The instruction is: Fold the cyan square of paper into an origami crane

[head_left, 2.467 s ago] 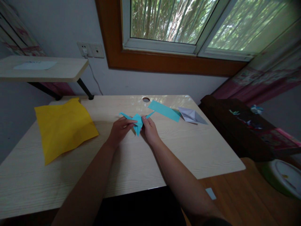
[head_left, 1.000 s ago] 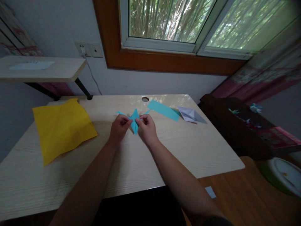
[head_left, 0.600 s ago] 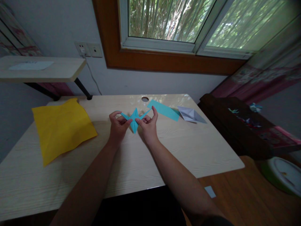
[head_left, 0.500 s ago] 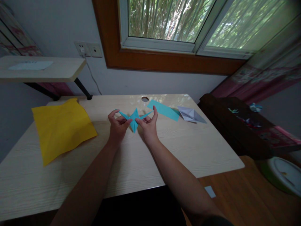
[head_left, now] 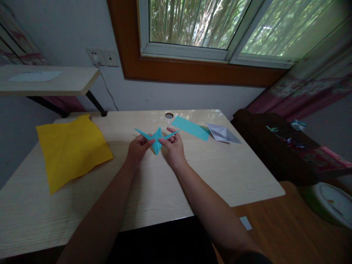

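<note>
A turquoise folded-paper origami crane (head_left: 157,140) is held above the desk, its two narrow points slanting up and outward to either side. My left hand (head_left: 136,148) pinches its left side, thumb on the near face and the other fingers behind. On its right side my right hand (head_left: 175,147) grips likewise, thumb near the centre, with some fingertips showing behind the right point. Both narrow points stick out past the fingers. Behind to the right, a turquoise paper strip (head_left: 191,128) lies flat beside a folded white paper piece (head_left: 220,132).
A large yellow sheet (head_left: 74,152) with curled edges lies on the left of the desk (head_left: 214,176). A raised shelf (head_left: 77,80) stands at the back left. The desk has a round cable hole (head_left: 169,115). At the right are a dark wooden cabinet (head_left: 264,146) and a lidded bin (head_left: 334,201).
My left index finger has come down from the tip of the left point and folded behind the paper. My right index finger has also drawn away from the right tip.
</note>
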